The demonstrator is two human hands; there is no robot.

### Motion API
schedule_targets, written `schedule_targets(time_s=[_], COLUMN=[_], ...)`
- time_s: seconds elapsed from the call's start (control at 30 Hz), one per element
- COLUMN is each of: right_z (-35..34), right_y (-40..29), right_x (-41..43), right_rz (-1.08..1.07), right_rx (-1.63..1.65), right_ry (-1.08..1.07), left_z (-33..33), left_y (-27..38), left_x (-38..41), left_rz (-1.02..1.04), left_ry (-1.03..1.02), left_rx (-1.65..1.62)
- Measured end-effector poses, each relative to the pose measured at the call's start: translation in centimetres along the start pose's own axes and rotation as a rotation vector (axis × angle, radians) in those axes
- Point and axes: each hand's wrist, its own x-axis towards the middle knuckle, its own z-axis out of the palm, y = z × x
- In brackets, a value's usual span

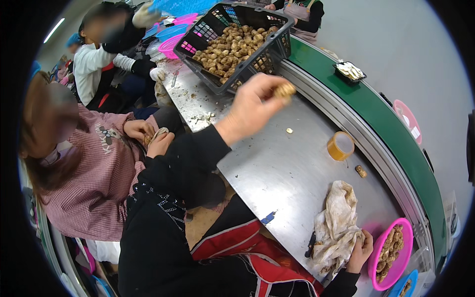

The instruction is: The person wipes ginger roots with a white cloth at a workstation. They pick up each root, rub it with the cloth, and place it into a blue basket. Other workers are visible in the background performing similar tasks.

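Observation:
My left hand (256, 102) is raised over the steel table (259, 174), pinching a small brown mushroom-like piece (285, 90) between thumb and fingers; both are slightly blurred. Behind it stands a black plastic crate (237, 70) holding many similar brown knobbly pieces (232, 48). At the lower right, my right hand (360, 250) grips the edge of a crumpled, soiled white cloth (336, 219) lying on the table. A black handle (311, 244) shows beside the cloth; what it belongs to is partly hidden. Right of this hand is a pink plastic basin (406, 252) with more brown pieces (390, 252).
A roll of yellow tape (340, 146) and one loose brown piece (360, 171) lie near the metal rail. Beyond it runs a green conveyor belt (395, 130) carrying a black tray (349, 72) of white slices. A co-worker in a checked smock (96, 167) sits close on the left.

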Motion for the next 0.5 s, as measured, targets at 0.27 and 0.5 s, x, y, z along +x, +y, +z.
schedule_targets(time_s=[0.27, 0.5], right_z=[-1.3, -1.4], right_y=[0.8, 1.6], right_x=[-0.6, -0.9], right_rz=[-0.009, 0.016], right_rx=[-0.009, 0.039], right_ry=[0.05, 0.049], left_z=[1.0, -3.8], left_y=[10.1, 8.4], left_x=[-0.6, 0.7], left_rz=[0.672, 0.208], left_ry=[-0.032, 0.092], left_rx=[0.283, 0.536])
